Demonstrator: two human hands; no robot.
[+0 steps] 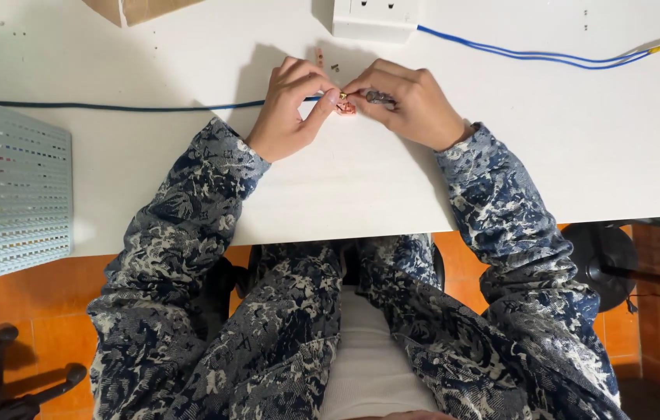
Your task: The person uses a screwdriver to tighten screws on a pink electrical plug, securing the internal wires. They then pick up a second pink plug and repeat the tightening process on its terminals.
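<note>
Left hand [293, 105] pinching the end of a dark blue cable [128, 106], right hand [408, 101] gripping a small tool, fingertips meeting over a small orange part [345, 108] on the white table [563, 148], near a white socket box [375, 17].

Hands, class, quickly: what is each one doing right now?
Left hand: closed, pinching the end of the dark blue wire.
Right hand: closed on a small tool, its tip at the small orange part.
</note>
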